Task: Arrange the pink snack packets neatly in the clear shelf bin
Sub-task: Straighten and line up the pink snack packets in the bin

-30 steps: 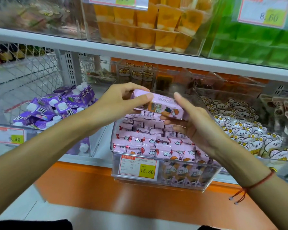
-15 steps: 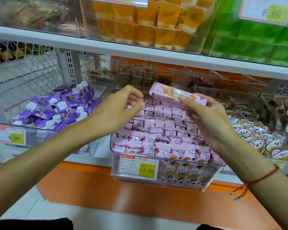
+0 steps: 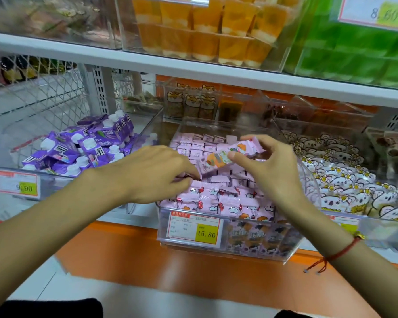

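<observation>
The right hand (image 3: 270, 171) pinches one long pink snack packet with an orange cartoon print (image 3: 230, 154) between thumb and fingers and holds it tilted just above the pile. The left hand (image 3: 154, 173) lies palm down on the pile, with its curled fingertips pinching the edge of a small pink packet. Under both hands, the pink snack packets (image 3: 216, 198) fill the clear plastic shelf bin (image 3: 308, 187), in rows at the back and looser at the front. A white and yellow price label marked 15.80 (image 3: 194, 228) sits on the bin's front wall. Purple drink cartons with white caps (image 3: 83, 150) lie in the bin to the left.
</observation>
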Motion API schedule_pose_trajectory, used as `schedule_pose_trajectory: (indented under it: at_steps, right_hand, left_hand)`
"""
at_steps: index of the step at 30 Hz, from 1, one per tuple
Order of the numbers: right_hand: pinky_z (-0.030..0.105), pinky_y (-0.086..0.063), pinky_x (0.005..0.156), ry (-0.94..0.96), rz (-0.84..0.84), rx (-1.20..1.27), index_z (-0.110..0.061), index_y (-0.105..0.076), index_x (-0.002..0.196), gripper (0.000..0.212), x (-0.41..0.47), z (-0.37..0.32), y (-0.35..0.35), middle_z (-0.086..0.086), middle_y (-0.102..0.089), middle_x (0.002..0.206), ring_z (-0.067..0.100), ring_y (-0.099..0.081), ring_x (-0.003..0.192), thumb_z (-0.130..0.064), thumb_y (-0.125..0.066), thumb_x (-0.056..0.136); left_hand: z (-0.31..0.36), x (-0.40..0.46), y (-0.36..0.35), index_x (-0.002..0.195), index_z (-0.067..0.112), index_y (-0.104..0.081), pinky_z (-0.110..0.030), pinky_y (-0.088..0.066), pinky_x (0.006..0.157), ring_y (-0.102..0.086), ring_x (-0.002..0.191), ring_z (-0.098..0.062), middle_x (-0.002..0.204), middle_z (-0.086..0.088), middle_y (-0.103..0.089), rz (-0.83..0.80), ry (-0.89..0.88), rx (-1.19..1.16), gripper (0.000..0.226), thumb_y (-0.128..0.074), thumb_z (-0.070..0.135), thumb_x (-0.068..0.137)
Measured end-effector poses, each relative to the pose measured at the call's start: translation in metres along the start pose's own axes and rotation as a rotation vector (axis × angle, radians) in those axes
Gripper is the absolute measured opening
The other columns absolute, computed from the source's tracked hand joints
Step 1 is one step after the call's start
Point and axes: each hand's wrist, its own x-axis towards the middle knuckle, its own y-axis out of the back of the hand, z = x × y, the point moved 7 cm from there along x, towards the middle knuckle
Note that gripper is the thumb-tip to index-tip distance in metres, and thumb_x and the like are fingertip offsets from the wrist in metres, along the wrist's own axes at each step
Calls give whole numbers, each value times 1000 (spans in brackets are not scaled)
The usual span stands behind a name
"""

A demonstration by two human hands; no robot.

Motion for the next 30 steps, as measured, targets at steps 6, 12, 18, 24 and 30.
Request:
schedule_pose_trajectory:
  at_steps: [6, 12, 18, 24, 30]
  right_hand:
    - [4, -36, 53, 129, -304, -427, -16, -61, 127, 48, 17, -7, 11, -16, -56, 77, -17, -49, 54, -31, -70, 82]
    - [19, -36, 68, 361, -359, -451, -23, -37, 144, 65, 10, -30, -18, 2, -59, 128, 0, -59, 75, -23, -67, 87]
    - [31, -49, 78, 254, -359, -403, -22, -58, 106, 38, 1, -9, -47, -6, -64, 105, 9, -57, 89, -31, -79, 75]
    - [17, -44, 80, 182, -642, -393, -22, -66, 117, 26, -4, 7, -48, -8, -52, 103, 7, -52, 91, -24, -58, 93]
    - [10, -43, 64, 176, -365, -433, -24, -71, 92, 15, 14, -1, -6, -4, -68, 97, 9, -60, 79, -13, -62, 88]
  left_hand:
    - [-4, -2, 1, 103, 32, -64, -32, -47, 72, -58, 96, -11, 99, 14, -64, 39, -18, 15, 29, -40, 44, 93]
    - [-3, -1, 0, 105, 33, -64, -31, -47, 76, -57, 99, -10, 103, 15, -64, 47, -17, 7, 28, -41, 42, 94]
    - [-4, 0, 0, 106, 33, -64, -26, -44, 74, -57, 100, -8, 104, 16, -64, 26, 5, 8, 27, -43, 43, 93]
    - [-11, -1, -3, 143, 35, -27, -36, -47, 85, -51, 119, -19, 135, 5, -53, 70, 176, -123, 60, -52, 44, 89]
    - [18, 7, -10, 131, 35, -43, -29, -39, 69, -49, 116, -10, 131, 17, -49, 127, 78, -115, 35, -39, 32, 97]
